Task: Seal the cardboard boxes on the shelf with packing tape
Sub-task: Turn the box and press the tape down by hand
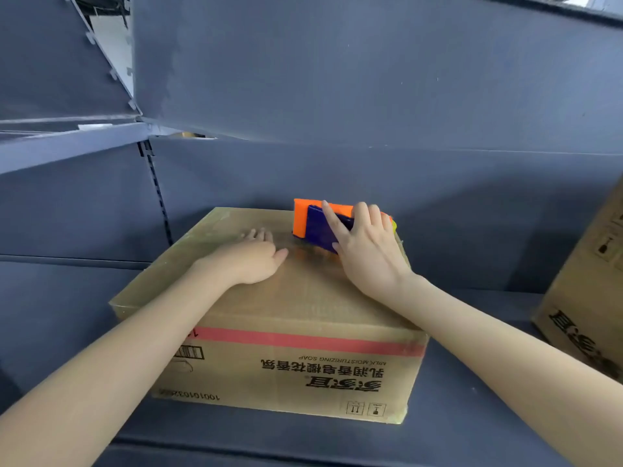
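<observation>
A closed cardboard box [296,369] with a red stripe and upside-down print lies on the grey shelf in the middle of the view. Clear tape shines along its top. An orange and blue tape dispenser [313,224] stands on the far part of the box top. My right hand [365,246] grips the dispenser from the right, index finger stretched over its blue side. My left hand [254,256] rests flat on the box top just left of the dispenser, fingers straight.
A second cardboard box [586,291] leans at the right edge of the shelf. The grey shelf board [67,298] runs left of the main box. An upper shelf [67,143] and slotted upright [156,190] stand at the back left.
</observation>
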`<action>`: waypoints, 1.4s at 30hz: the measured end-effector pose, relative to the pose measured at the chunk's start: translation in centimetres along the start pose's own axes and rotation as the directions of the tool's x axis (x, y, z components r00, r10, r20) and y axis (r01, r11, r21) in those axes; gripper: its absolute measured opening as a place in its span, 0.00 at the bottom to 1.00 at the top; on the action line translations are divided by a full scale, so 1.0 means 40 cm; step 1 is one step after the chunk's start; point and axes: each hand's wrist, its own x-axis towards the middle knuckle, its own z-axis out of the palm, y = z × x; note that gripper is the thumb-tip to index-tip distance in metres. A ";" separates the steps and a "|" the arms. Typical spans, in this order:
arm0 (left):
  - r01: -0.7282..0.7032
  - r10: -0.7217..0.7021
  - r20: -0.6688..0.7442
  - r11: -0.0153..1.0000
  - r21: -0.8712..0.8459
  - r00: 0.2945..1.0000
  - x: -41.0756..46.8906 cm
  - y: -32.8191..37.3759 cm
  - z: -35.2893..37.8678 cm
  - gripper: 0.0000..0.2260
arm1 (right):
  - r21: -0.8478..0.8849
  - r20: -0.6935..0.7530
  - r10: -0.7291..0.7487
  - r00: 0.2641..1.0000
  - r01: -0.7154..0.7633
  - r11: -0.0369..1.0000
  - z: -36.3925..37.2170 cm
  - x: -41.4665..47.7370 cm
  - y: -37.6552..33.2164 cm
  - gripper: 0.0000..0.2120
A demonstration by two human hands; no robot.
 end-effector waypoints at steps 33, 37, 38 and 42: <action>-0.069 0.063 -0.083 0.995 -0.074 0.995 -0.089 -0.131 0.010 0.22 | 0.410 0.426 -0.081 0.901 -0.112 0.905 -0.017 0.015 -0.209 0.39; 0.006 -0.007 -0.029 0.999 -0.034 1.000 -0.153 -0.077 0.008 0.25 | 0.511 0.432 -0.181 0.883 -0.075 0.856 -0.041 -0.036 -0.134 0.35; 0.012 -0.012 -0.016 1.000 -0.016 1.000 -0.171 -0.064 0.004 0.25 | 0.536 0.435 -0.207 0.876 -0.067 0.841 -0.047 -0.048 -0.112 0.33; -0.066 0.066 -0.042 0.998 0.017 0.997 -0.255 -0.036 -0.002 0.28 | 0.623 0.429 -0.332 0.840 -0.010 0.782 -0.077 -0.099 -0.026 0.29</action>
